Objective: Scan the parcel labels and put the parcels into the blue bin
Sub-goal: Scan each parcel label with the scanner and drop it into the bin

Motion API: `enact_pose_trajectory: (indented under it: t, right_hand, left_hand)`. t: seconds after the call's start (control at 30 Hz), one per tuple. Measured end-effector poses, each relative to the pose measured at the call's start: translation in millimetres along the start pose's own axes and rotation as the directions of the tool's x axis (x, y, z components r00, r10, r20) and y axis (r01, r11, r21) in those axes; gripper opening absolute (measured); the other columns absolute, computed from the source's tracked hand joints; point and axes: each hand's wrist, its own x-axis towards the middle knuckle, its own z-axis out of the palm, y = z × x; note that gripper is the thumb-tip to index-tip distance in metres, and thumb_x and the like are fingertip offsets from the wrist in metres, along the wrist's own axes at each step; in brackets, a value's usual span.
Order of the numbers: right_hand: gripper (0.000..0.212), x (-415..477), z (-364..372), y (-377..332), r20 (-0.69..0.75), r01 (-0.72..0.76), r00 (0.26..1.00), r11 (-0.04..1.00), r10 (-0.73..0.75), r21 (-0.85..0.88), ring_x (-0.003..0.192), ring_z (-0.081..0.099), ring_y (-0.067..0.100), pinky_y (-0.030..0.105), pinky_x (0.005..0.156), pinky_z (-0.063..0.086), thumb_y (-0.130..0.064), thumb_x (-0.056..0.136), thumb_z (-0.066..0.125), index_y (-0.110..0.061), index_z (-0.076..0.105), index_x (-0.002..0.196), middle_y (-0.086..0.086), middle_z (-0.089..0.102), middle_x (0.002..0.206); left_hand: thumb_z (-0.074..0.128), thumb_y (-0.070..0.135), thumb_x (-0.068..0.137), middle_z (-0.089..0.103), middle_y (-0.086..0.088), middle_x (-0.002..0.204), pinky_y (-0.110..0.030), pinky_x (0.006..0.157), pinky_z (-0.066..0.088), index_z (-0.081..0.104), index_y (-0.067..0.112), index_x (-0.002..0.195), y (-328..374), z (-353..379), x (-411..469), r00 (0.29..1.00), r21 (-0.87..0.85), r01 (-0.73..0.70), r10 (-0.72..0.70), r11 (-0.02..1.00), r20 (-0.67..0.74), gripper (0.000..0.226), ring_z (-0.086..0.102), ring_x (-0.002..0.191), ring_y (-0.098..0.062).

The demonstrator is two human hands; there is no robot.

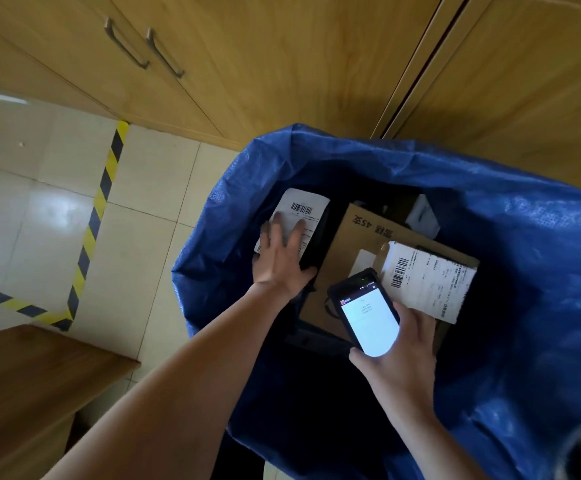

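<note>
Left hand [282, 261] lay flat, fingers spread, on black labelled parcel [302, 208] inside blue bin [524, 237]. Right hand [400, 362] gripped lit scanner [365, 317] above cardboard box [355, 244], also in bin.

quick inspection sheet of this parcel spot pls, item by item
surface: glossy tiled floor; the blue bin stands on it
job's things: black parcel and cardboard box lie inside the bin, labels up; scanner screen lit
clutter: nothing seen
hands: left hand flat on the black parcel, fingers straight; right hand grips the scanner
cables: nothing seen
surroundings: wooden cabinets behind, yellow-black tape on the floor, wooden table at left
</note>
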Motion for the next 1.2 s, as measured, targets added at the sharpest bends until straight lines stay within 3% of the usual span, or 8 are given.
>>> enact_pose_trajectory:
  t: [0.1, 0.37, 0.57, 0.8, 0.93, 1.07, 1.2]
  right_hand:
    - [0.085, -11, -3, -10, -0.020, -0.055, 0.998, 0.998, 0.055, -0.002, 0.112, 0.050, 0.024, 0.050, 0.087, 0.051, -0.018, 0.050, 0.083, -0.020, 0.046, 0.127, -0.005, 0.036, 0.121]
    - [0.083, -60, -25, -70, -0.104, -0.157, 0.981, 0.986, 0.162, 0.049, 0.109, 0.053, 0.027, 0.049, 0.088, 0.049, -0.018, 0.052, 0.082, -0.020, 0.047, 0.128, -0.003, 0.037, 0.122]
    - [0.083, -103, -45, -127, -0.151, -0.101, 0.982, 0.990, 0.115, 0.095, 0.106, 0.055, 0.027, 0.047, 0.086, 0.050, -0.021, 0.052, 0.081, -0.020, 0.046, 0.127, -0.002, 0.039, 0.119]
    - [0.086, -151, -73, -169, -0.084, 0.079, 0.993, 0.997, -0.078, 0.004, 0.110, 0.048, 0.021, 0.044, 0.086, 0.049, -0.029, 0.053, 0.079, -0.020, 0.042, 0.130, -0.005, 0.036, 0.122]
    - [0.091, -176, -84, -184, 0.007, 0.215, 0.977, 0.973, -0.215, -0.077, 0.114, 0.047, 0.018, 0.038, 0.088, 0.047, -0.034, 0.054, 0.081, -0.019, 0.038, 0.133, -0.003, 0.033, 0.127]
    - [0.092, -207, -80, -203, 0.064, 0.359, 0.933, 0.928, -0.354, -0.095, 0.109, 0.050, 0.017, 0.032, 0.083, 0.046, -0.035, 0.049, 0.082, -0.024, 0.042, 0.131, -0.007, 0.035, 0.122]
    - [0.096, -242, -58, -227, 0.170, 0.536, 0.840, 0.835, -0.515, -0.121, 0.113, 0.051, 0.020, 0.035, 0.088, 0.047, -0.033, 0.048, 0.084, -0.024, 0.042, 0.134, -0.006, 0.035, 0.125]
  left_hand:
    - [0.069, 0.048, 0.079, 0.000, -0.002, 0.155, -0.051, 0.093, 0.049, 0.014, 0.036, 0.148, -5, -8, -13, 0.998, 0.007, -0.063, 0.063, 0.998, -0.010, 0.089, 0.003, 0.143, -0.027]
    - [0.063, 0.044, 0.084, 0.024, -0.001, 0.149, -0.047, 0.092, 0.047, 0.017, 0.035, 0.149, -29, -79, -71, 0.968, 0.068, -0.252, 0.252, 0.965, 0.014, 0.080, 0.025, 0.136, -0.025]
    - [0.060, 0.040, 0.087, 0.032, 0.003, 0.143, -0.041, 0.090, 0.049, 0.016, 0.033, 0.151, -65, -159, -115, 0.941, 0.129, -0.333, 0.338, 0.934, -0.018, 0.078, 0.036, 0.130, -0.024]
    - [0.056, 0.040, 0.089, 0.040, 0.003, 0.136, -0.039, 0.078, 0.052, 0.018, 0.033, 0.149, -107, -226, -192, 0.953, -0.029, -0.227, 0.216, 0.973, -0.213, 0.071, 0.045, 0.123, -0.023]
    - [0.054, 0.043, 0.092, 0.039, 0.005, 0.137, -0.034, 0.077, 0.051, 0.014, 0.034, 0.151, -144, -241, -257, 0.936, -0.147, -0.101, 0.044, 0.984, -0.349, 0.072, 0.047, 0.121, -0.021]
    - [0.052, 0.044, 0.093, 0.040, 0.005, 0.136, -0.031, 0.078, 0.052, 0.016, 0.032, 0.152, -187, -231, -331, 0.892, -0.241, 0.018, -0.125, 0.970, -0.435, 0.070, 0.044, 0.122, -0.018]
    - [0.052, 0.043, 0.093, 0.039, 0.006, 0.136, -0.030, 0.081, 0.051, 0.018, 0.032, 0.152, -233, -197, -407, 0.844, -0.360, 0.146, -0.306, 0.921, -0.440, 0.069, 0.043, 0.124, -0.016]
